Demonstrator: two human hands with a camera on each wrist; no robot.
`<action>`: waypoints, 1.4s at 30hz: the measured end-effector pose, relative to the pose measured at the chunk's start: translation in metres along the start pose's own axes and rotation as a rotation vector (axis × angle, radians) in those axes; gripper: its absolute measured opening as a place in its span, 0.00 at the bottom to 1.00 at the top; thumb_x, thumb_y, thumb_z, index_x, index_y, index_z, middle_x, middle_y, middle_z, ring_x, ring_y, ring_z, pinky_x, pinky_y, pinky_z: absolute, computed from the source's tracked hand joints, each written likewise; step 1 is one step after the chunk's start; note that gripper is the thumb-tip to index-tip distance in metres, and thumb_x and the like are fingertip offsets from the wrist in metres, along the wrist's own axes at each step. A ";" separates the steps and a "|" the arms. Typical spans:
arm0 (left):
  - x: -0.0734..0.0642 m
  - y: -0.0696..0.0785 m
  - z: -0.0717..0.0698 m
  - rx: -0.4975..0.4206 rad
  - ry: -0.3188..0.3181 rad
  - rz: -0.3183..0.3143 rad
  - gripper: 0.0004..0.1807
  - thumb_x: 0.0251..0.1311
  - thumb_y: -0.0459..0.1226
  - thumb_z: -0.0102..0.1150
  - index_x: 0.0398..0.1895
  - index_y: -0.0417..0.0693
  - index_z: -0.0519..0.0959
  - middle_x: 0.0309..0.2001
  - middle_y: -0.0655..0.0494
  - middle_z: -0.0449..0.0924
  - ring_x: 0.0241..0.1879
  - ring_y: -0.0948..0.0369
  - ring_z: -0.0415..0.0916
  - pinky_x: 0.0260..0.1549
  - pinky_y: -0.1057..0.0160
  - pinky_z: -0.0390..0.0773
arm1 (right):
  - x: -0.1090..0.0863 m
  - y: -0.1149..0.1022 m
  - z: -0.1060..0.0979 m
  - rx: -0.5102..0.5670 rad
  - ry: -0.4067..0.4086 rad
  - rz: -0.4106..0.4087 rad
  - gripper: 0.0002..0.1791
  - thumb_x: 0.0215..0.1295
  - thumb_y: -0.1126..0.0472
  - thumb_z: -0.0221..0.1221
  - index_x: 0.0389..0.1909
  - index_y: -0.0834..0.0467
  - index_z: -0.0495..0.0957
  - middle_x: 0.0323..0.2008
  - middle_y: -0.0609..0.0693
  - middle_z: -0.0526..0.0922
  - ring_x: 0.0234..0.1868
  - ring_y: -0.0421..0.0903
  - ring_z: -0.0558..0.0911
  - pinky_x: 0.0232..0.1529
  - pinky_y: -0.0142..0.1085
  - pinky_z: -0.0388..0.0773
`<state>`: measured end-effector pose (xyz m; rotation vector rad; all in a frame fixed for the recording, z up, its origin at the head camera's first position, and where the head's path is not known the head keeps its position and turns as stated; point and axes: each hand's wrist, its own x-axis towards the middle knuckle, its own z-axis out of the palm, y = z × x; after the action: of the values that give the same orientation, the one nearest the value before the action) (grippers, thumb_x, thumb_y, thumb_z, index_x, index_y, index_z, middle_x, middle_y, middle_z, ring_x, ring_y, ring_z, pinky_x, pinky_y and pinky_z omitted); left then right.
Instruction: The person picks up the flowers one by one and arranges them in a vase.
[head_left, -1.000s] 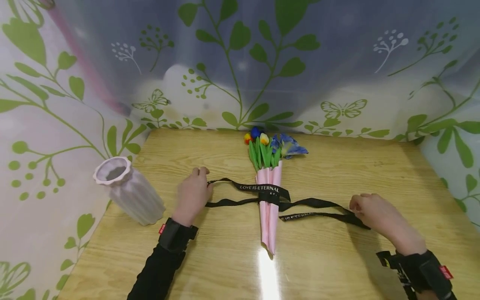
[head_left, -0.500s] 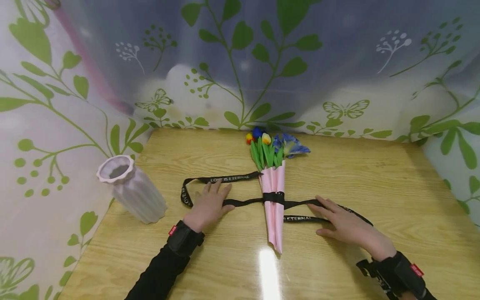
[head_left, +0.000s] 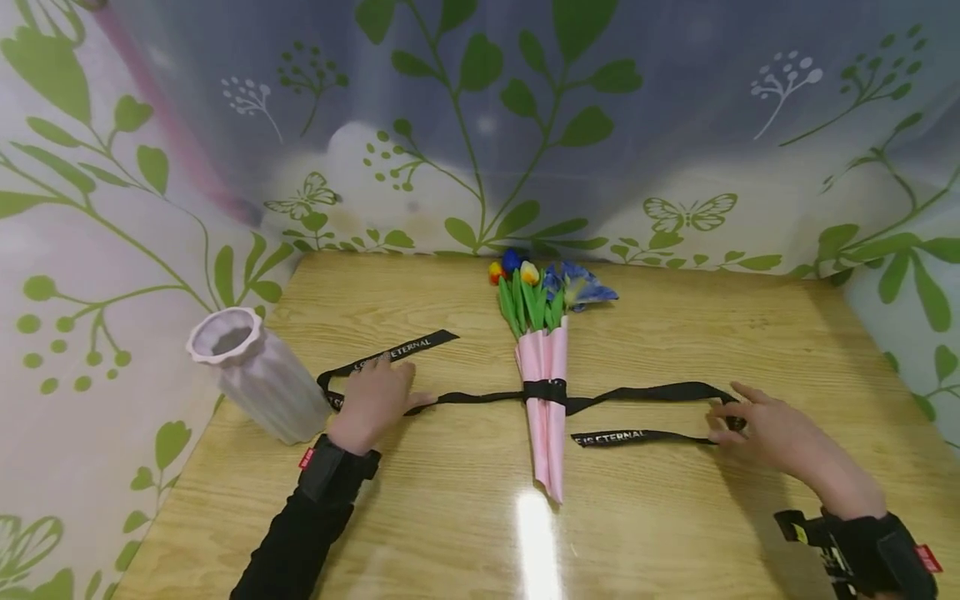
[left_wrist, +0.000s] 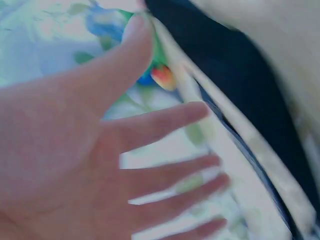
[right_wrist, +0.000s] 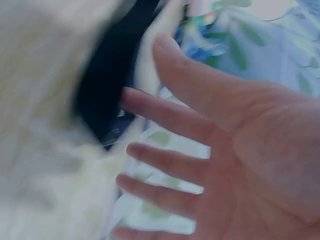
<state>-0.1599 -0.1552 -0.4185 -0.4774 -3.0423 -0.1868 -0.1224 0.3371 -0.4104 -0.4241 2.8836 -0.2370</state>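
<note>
A bouquet of artificial flowers [head_left: 529, 296] in pink wrapping paper [head_left: 553, 450] lies in the middle of the table, its blooms toward the wall. Round the paper passes a black printed ribbon [head_left: 480, 397], with a tail out to each side. My left hand [head_left: 372, 404] is over the left tail, fingers straight and spread in the left wrist view. At the fold of the right tail, my right hand [head_left: 787, 442] has its fingertips right by the ribbon [right_wrist: 112, 65]. Its fingers are spread too, in the right wrist view, with nothing gripped.
A pale lilac ribbed vase [head_left: 273, 387] stands at the table's left edge, close to my left hand. Behind the wooden table [head_left: 637, 533] hangs a cloth [head_left: 675, 125] printed with leaves and butterflies.
The left ribbon tail came down off the bouquet and now lies folded further left. Both hands let go of the ribbon, came inward, then moved outward along the tails.
</note>
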 end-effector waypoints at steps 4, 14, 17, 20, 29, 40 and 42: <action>0.025 0.037 -0.008 -0.107 0.195 0.151 0.18 0.64 0.49 0.66 0.47 0.45 0.87 0.44 0.44 0.86 0.37 0.51 0.84 0.33 0.55 0.83 | 0.022 -0.040 -0.018 0.029 0.104 -0.060 0.14 0.67 0.54 0.65 0.47 0.59 0.85 0.56 0.70 0.78 0.42 0.62 0.83 0.35 0.50 0.80; 0.062 0.125 0.018 -0.194 0.102 0.263 0.09 0.65 0.45 0.68 0.44 0.54 0.88 0.36 0.59 0.84 0.33 0.61 0.82 0.24 0.66 0.78 | 0.085 -0.126 -0.019 0.122 0.088 -0.239 0.11 0.70 0.58 0.64 0.48 0.58 0.84 0.42 0.53 0.87 0.40 0.52 0.86 0.38 0.45 0.83; 0.062 0.132 0.025 -0.136 0.084 0.249 0.06 0.66 0.43 0.67 0.42 0.54 0.86 0.35 0.58 0.83 0.34 0.61 0.82 0.23 0.64 0.79 | 0.096 -0.132 -0.010 0.139 0.085 -0.269 0.10 0.68 0.60 0.66 0.47 0.59 0.84 0.38 0.51 0.87 0.36 0.48 0.85 0.35 0.41 0.82; 0.062 0.134 0.028 -0.137 0.107 0.259 0.03 0.68 0.41 0.65 0.39 0.55 0.86 0.35 0.59 0.82 0.33 0.61 0.81 0.24 0.65 0.78 | 0.100 -0.133 -0.002 0.158 0.109 -0.279 0.09 0.66 0.60 0.68 0.44 0.58 0.83 0.35 0.50 0.86 0.32 0.44 0.83 0.31 0.38 0.80; 0.064 0.129 0.024 -0.286 0.152 0.371 0.04 0.70 0.41 0.62 0.43 0.53 0.83 0.36 0.60 0.80 0.31 0.65 0.78 0.28 0.69 0.77 | 0.101 -0.137 0.006 0.133 0.254 -0.303 0.10 0.64 0.58 0.70 0.31 0.54 0.77 0.29 0.48 0.79 0.23 0.41 0.70 0.23 0.32 0.65; 0.068 0.099 0.010 -0.260 -0.155 0.291 0.09 0.60 0.45 0.72 0.33 0.53 0.82 0.27 0.63 0.79 0.27 0.66 0.74 0.24 0.69 0.71 | 0.103 -0.142 -0.001 0.090 0.170 -0.225 0.04 0.68 0.59 0.66 0.35 0.55 0.83 0.30 0.47 0.80 0.25 0.41 0.73 0.23 0.34 0.69; 0.069 0.098 0.008 -0.259 -0.118 0.307 0.07 0.62 0.44 0.71 0.33 0.54 0.83 0.28 0.63 0.81 0.28 0.66 0.76 0.24 0.69 0.73 | 0.102 -0.143 -0.001 0.088 0.175 -0.240 0.06 0.67 0.58 0.67 0.35 0.56 0.83 0.30 0.47 0.80 0.24 0.41 0.72 0.23 0.33 0.68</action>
<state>-0.1952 -0.0411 -0.4104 -0.9965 -3.0147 -0.5567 -0.1801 0.1715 -0.4017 -0.7689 2.9731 -0.4598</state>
